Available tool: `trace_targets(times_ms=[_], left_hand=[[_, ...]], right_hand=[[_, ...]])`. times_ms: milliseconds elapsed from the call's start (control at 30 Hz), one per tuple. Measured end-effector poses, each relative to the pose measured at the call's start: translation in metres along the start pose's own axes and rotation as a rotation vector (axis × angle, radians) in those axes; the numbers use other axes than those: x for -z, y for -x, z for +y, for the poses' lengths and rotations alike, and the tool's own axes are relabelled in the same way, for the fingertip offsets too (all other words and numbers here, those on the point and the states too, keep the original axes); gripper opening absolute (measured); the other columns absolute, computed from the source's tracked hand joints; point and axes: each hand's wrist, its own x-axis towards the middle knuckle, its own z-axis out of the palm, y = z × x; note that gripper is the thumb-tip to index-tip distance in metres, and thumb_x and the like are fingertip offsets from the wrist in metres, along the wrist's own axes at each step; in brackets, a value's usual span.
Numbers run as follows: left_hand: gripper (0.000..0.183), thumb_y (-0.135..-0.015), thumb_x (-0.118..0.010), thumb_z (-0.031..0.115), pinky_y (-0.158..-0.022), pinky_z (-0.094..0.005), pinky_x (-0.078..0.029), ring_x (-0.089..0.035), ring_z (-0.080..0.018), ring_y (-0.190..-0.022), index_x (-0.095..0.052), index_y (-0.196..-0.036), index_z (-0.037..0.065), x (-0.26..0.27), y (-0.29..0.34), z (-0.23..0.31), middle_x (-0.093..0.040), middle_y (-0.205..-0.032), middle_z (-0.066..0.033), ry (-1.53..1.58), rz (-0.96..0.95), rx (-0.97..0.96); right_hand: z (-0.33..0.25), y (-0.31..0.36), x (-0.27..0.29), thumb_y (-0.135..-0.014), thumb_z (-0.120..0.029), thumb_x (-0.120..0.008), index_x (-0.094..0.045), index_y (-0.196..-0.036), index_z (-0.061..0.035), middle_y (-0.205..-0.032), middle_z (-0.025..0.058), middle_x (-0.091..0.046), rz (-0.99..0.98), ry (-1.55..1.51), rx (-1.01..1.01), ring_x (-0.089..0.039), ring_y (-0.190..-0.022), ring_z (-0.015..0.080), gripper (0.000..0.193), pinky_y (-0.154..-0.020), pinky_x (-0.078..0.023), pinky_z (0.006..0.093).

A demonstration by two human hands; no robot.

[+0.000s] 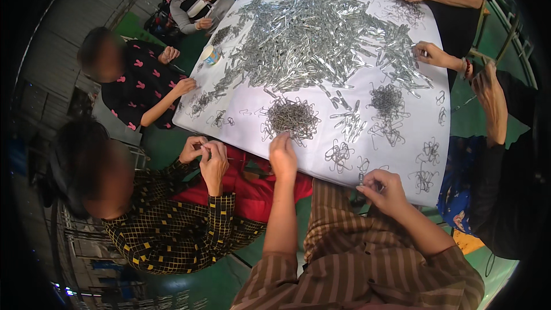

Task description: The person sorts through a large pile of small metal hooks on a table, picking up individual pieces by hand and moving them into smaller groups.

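My left hand (283, 158) reaches to the near edge of a dense pile of bent wire pieces (291, 118), its fingertips drawn together against the wires. What they pinch, if anything, is hidden. At the table's front edge, my right hand (385, 190) has thumb and forefinger closed at a small metal piece (361, 178), mostly covered by the fingers. Just beyond it lie a loose cluster of wire loops (339, 155) and a spread of shiny metal strips (349, 125).
A large heap of shiny strips (304, 34) covers the middle of the white tabletop (241, 106). More wire pieces (387, 101) lie to the right. A paper cup (210, 55) stands at the left edge. Several people work around the table; one person's hands (208, 158) are close on my left.
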Motion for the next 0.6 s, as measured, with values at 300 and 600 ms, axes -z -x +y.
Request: trace_targets(times_ms=[300, 600], left_hand=[[0.010, -0.071, -0.062, 0.004, -0.071, -0.0363, -0.049, -0.059, -0.0289, -0.081, -0.066, -0.080, 0.000, 0.017, -0.010, -0.010, -0.063, -0.083, -0.0119, -0.230, -0.249, -0.463], [0.006, -0.069, -0.054, 0.004, -0.068, -0.0358, -0.049, -0.057, -0.0272, -0.076, -0.058, -0.066, 0.002, 0.018, -0.017, -0.011, -0.058, -0.075, -0.0111, -0.354, -0.419, -0.634]], right_hand=[[0.008, 0.003, -0.004, -0.073, -0.004, -0.071, -0.059, -0.075, -0.0040, -0.061, 0.0033, -0.056, -0.038, 0.045, 0.063, -0.050, -0.054, 0.0116, 0.012, -0.051, -0.041, 0.0243], [0.016, 0.008, -0.004, -0.072, -0.004, -0.071, -0.058, -0.075, -0.0033, -0.062, 0.0037, -0.055, -0.049, 0.086, 0.073, -0.050, -0.054, 0.0125, 0.013, -0.050, -0.041, 0.0249]])
